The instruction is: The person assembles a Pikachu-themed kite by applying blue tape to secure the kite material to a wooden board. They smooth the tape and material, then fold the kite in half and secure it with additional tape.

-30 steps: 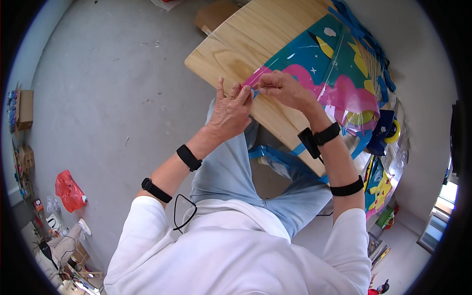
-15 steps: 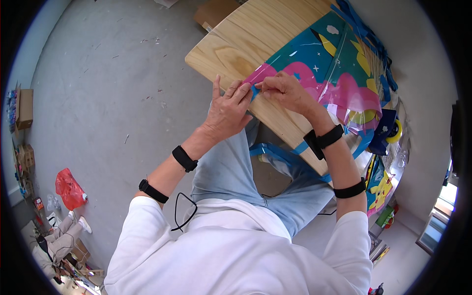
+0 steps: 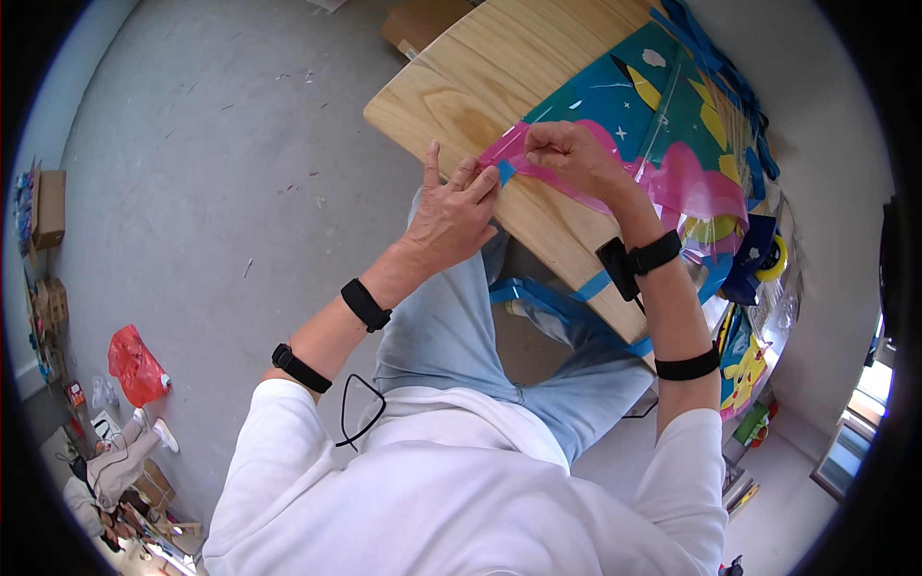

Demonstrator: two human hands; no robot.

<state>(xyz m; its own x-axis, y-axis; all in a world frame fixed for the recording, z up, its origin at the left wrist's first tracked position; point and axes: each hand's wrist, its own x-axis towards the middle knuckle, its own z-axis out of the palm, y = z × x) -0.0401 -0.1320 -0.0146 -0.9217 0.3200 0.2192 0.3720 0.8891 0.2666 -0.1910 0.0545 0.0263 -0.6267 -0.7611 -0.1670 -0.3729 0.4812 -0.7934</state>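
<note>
A thin printed plastic sheet (image 3: 615, 115), teal and pink with yellow shapes, lies over the wooden tabletop (image 3: 451, 106). My left hand (image 3: 455, 213) rests at the table's near edge, fingers stretched out, fingertips pressing on the sheet's pink left corner. Beside those fingertips a short strip of blue tape (image 3: 506, 173) crosses the corner. Over the pink part, a little right of the tape, my right hand (image 3: 576, 161) is closed in a pinch. Whatever lies between its fingertips, if anything, cannot be made out.
More blue tape (image 3: 594, 284) sticks to the table's near edge. Blue strips (image 3: 706, 48) and a yellow tape roll (image 3: 773, 259) lie at the right. A cardboard box (image 3: 423, 24) stands behind the table. A red plastic bag (image 3: 137, 365) and a seated person's legs (image 3: 130, 459) are at far left.
My right hand has moved slightly right, away from the left fingertips, uncovering the blue tape at the sheet's corner. The left hand stays nearly in place.
</note>
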